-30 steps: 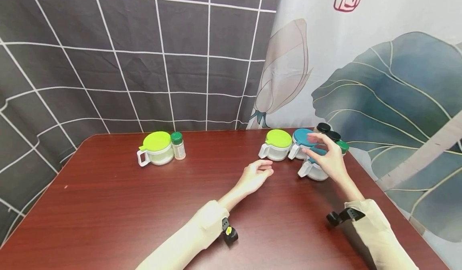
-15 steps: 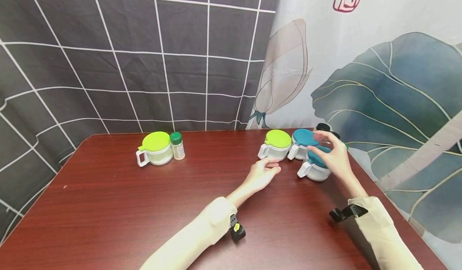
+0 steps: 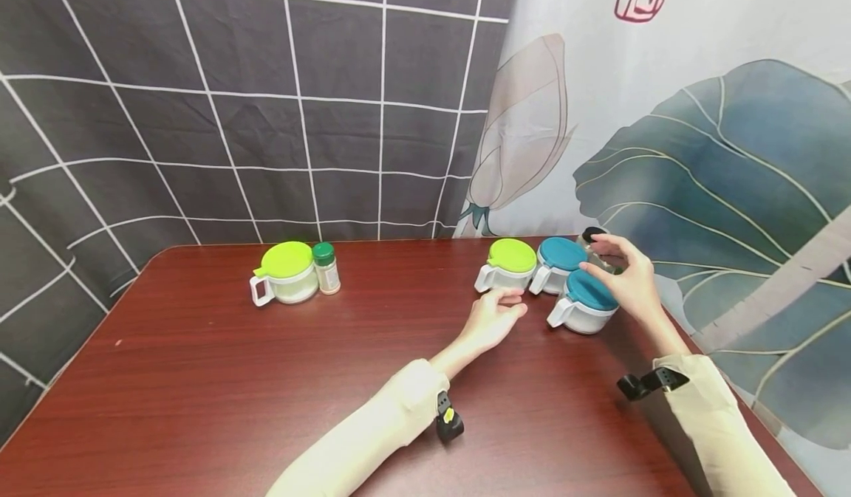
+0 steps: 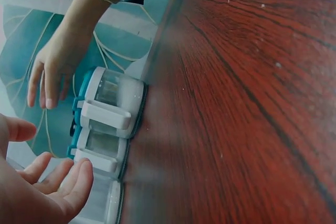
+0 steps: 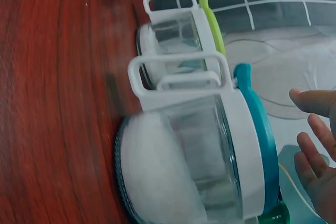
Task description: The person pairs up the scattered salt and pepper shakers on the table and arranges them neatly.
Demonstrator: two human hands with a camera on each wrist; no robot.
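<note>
In the head view, my right hand [image 3: 627, 275] hovers over the right edge of the front blue-lidded seasoning jar [image 3: 585, 318], thumb and fingers apart and nothing between them. That jar is glass with a white handle, and white grains show inside it in the right wrist view. Behind it stand a second blue-lidded jar [image 3: 562, 253] and a black-capped bottle [image 3: 594, 232], partly covered by my right fingers. My left hand [image 3: 488, 321] is relaxed and holds nothing. Its fingertips overlap the base of the green-lidded seasoning jar [image 3: 512, 255] in the head view.
At the far left stand another green-lidded jar [image 3: 287, 261] and a green-capped shaker [image 3: 326, 269], side by side. A green cap [image 5: 275, 214] shows beyond the front blue jar. The wooden table [image 3: 266, 393] backs onto a grid-patterned curtain [image 3: 253, 135].
My left hand has moved right and slightly forward, toward the green-lidded jar. My right hand has shifted right, uncovering more of the front blue lid. The jars stay in place.
</note>
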